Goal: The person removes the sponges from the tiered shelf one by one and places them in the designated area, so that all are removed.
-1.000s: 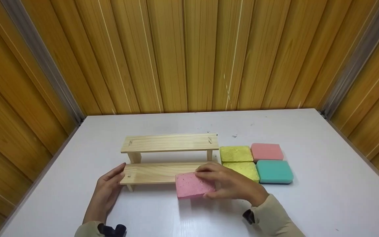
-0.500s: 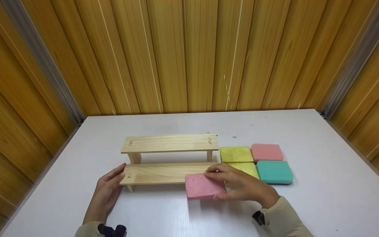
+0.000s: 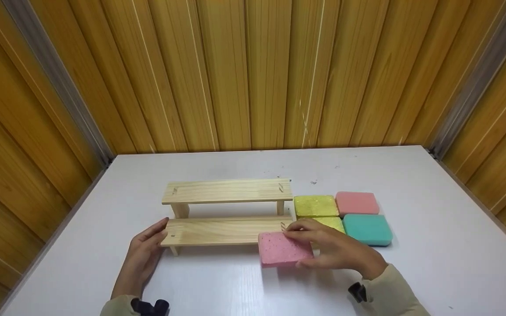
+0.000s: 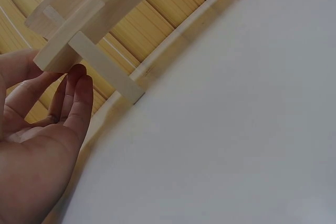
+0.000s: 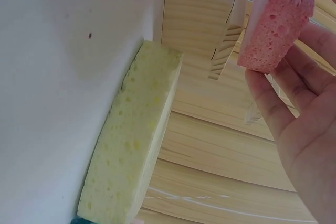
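Observation:
My right hand (image 3: 338,250) pinches a pink sponge (image 3: 281,251) between thumb and fingers. It holds the sponge raised in front of the right end of a two-step wooden stand (image 3: 218,231), overlapping its front edge in the head view. Pores show on the sponge's side (image 5: 278,24) in the right wrist view. At the lower step's left end, my left hand (image 3: 143,250) grips the board's corner with thumb and fingers. The left wrist view shows those fingertips against the board end (image 4: 63,53), above one leg (image 4: 107,66).
Right of the stand, two yellow sponges (image 3: 315,205) lie on the white table (image 3: 218,289); the right hand partly covers the nearer one. Beside them are a salmon-pink sponge (image 3: 357,202) and a teal sponge (image 3: 368,229). A wood-patterned wall (image 3: 266,74) rises behind the table.
My right hand has carried the pink sponge to the right along the lower step's front, uncovering more of the board. My left hand and the stand stay where they were.

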